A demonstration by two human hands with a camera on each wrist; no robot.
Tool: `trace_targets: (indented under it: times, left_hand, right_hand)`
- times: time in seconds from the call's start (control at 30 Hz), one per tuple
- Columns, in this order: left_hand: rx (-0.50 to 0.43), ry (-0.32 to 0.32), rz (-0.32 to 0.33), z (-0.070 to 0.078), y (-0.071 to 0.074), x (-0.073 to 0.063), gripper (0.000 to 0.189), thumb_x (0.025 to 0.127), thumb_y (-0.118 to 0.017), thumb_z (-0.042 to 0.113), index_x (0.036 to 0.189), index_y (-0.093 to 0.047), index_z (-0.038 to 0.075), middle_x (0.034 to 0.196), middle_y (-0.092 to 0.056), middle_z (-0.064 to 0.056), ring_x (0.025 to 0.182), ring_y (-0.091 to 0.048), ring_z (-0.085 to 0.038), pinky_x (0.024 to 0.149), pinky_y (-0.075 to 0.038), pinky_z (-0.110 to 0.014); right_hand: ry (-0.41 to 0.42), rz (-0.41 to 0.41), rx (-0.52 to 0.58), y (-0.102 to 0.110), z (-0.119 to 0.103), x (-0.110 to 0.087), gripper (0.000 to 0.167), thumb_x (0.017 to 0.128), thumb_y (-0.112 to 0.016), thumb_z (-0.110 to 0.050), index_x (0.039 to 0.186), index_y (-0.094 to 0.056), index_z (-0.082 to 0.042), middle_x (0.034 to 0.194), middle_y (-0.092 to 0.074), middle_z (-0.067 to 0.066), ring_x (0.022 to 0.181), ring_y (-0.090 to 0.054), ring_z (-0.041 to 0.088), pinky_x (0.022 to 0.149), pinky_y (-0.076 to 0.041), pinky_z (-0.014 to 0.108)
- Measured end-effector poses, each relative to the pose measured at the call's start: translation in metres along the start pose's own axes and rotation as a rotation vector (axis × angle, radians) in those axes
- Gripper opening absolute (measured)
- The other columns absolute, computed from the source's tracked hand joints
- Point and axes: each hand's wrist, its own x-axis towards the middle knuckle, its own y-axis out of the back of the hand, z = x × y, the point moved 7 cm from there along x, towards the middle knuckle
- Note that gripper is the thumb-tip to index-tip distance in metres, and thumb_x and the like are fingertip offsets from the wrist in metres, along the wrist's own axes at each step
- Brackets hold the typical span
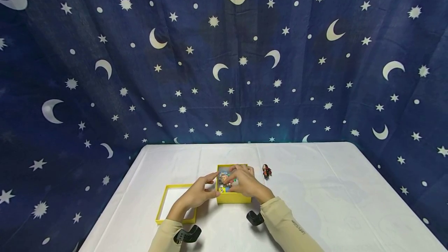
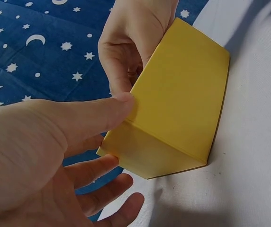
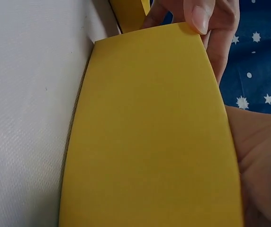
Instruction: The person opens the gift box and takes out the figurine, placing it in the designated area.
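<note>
An uncovered yellow box (image 1: pixel 233 198) stands upright on the table with several small toy figures (image 1: pixel 224 178) inside. One figure with yellow and blue (image 1: pixel 223 190) lies by its front wall. At the box's left side is my left hand (image 1: pixel 198 193), its thumb at the front left corner of the rim and its loosely spread fingers along the left wall. My right hand (image 1: pixel 244 181) reaches over the front rim into the box with bent fingers among the figures. Walls and knuckles hide its fingertips; whether they pinch a figure I cannot tell.
Left of the box, a yellow-rimmed lid (image 1: pixel 158 209) lies with its white inside up. A small dark-haired figure in black and red (image 1: pixel 266 171) is on the white table (image 1: pixel 322 201) to the right. A blue curtain (image 1: pixel 196 42) with moons and stars hangs behind.
</note>
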Motion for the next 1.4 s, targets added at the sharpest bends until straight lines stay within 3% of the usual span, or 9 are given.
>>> trace_targets:
  times: [0.43, 0.83, 1.07, 1.4]
  left_hand:
    - [-0.018, 0.017, 0.006, 0.0, 0.001, -0.002, 0.07, 0.096, -0.069, 0.013, 0.156, -0.035, 0.003, 0.163, -0.036, -0.017, 0.144, -0.038, -0.045, 0.111, -0.046, -0.056]
    - [-0.01, 0.011, 0.017, 0.0, 0.001, -0.001, 0.071, 0.094, -0.071, 0.013, 0.156, -0.037, 0.002, 0.162, -0.036, -0.019, 0.143, -0.039, -0.046, 0.113, -0.043, -0.058]
    - [-0.01, 0.009, 0.028, 0.002, 0.0, -0.001, 0.071, 0.094, -0.071, 0.012, 0.155, -0.037, 0.002, 0.162, -0.037, -0.02, 0.143, -0.039, -0.047, 0.112, -0.044, -0.058]
    - [-0.039, 0.002, 0.026, 0.003, -0.001, -0.003, 0.072, 0.093, -0.072, 0.011, 0.155, -0.037, 0.002, 0.162, -0.037, -0.019, 0.144, -0.038, -0.047, 0.112, -0.044, -0.058]
  right_hand:
    - [-0.029, -0.044, -0.104, -0.003, -0.004, 0.004, 0.019, 0.08, -0.086, -0.019, 0.098, -0.083, -0.023, 0.144, -0.057, 0.01, 0.135, -0.046, 0.037, 0.107, -0.034, 0.058]
    - [-0.059, -0.055, -0.201, -0.003, -0.011, 0.006, 0.012, 0.078, -0.087, -0.021, 0.089, -0.083, -0.025, 0.108, -0.067, 0.0, 0.104, -0.051, 0.022, 0.09, -0.037, 0.043]
    - [-0.09, -0.055, -0.215, -0.003, -0.012, 0.007, 0.009, 0.078, -0.087, -0.021, 0.086, -0.083, -0.023, 0.1, -0.068, -0.002, 0.099, -0.051, 0.021, 0.085, -0.035, 0.04]
    - [-0.119, -0.048, -0.233, -0.004, -0.011, 0.007, 0.007, 0.077, -0.088, -0.023, 0.079, -0.081, -0.022, 0.1, -0.067, -0.003, 0.099, -0.05, 0.021, 0.084, -0.035, 0.039]
